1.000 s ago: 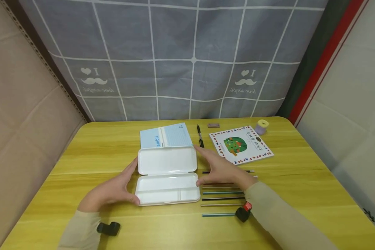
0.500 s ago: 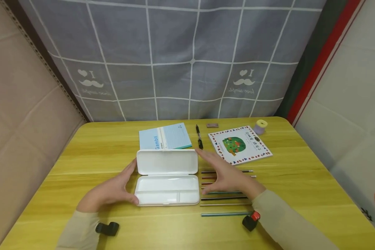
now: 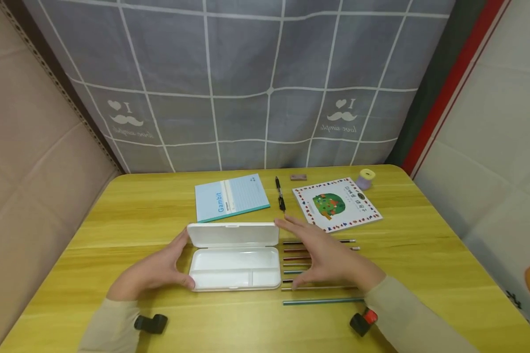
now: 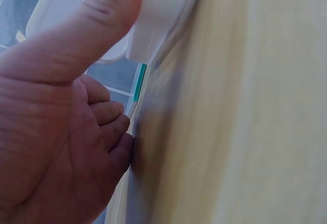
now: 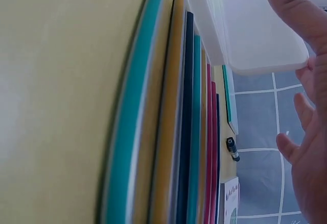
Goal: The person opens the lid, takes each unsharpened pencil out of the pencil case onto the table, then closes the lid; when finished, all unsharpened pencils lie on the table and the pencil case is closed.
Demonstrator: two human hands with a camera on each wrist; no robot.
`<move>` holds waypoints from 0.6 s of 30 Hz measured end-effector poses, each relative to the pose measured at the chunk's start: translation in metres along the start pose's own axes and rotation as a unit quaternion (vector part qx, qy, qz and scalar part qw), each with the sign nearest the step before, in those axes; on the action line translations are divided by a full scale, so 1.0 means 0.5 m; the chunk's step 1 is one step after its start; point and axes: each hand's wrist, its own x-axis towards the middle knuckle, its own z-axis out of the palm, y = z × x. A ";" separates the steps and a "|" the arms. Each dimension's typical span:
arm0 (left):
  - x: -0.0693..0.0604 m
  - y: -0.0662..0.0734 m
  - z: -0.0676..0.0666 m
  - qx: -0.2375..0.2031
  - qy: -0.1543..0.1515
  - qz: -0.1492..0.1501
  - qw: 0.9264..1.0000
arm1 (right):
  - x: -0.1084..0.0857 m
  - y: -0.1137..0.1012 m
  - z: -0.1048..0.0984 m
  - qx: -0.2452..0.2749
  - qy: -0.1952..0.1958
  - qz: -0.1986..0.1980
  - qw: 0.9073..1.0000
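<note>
A white pencil case [image 3: 235, 267] lies on the table, its lid [image 3: 234, 235] raised at a steep tilt along the back edge. Its tray has a long section and smaller compartments. My left hand [image 3: 154, 272] is at the case's left end, thumb against the front left corner, fingers alongside and loosely bent in the left wrist view. My right hand [image 3: 331, 260] reaches over the pencils, a fingertip touching the lid's upper right corner and the thumb spread away from the case. Several pencils [image 3: 320, 301] lie in a row to the right, partly hidden beneath that hand.
Behind the case lies a blue notebook [image 3: 231, 197]. Farther right are a black pen [image 3: 280, 192], a brownish eraser [image 3: 298, 177], a white picture book [image 3: 337, 204] and a yellow-and-purple spool-shaped object [image 3: 365, 179]. A grey checked cloth [image 3: 243, 117] hangs behind the table.
The lid has swung from lying back to steeply raised, uncovering more of the notebook. My right hand's thumb has moved off the case's right side and toward me. My left hand stays about where it was.
</note>
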 end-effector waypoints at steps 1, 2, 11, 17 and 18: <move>-0.001 0.001 0.000 0.003 0.001 -0.003 1.000 | -0.004 -0.002 0.001 0.001 0.000 -0.001 1.000; -0.002 0.001 -0.001 0.006 0.002 -0.005 1.000 | -0.007 -0.004 0.002 0.003 0.000 -0.001 1.000; -0.004 0.003 -0.001 0.034 0.004 -0.027 0.999 | -0.037 -0.014 0.022 0.053 0.003 -0.031 0.998; -0.011 -0.004 0.000 0.030 0.001 -0.016 0.999 | -0.050 -0.014 0.030 0.048 0.008 -0.070 0.996; -0.011 -0.006 0.001 0.029 0.001 -0.014 0.999 | -0.051 -0.014 0.031 0.046 0.007 -0.079 0.996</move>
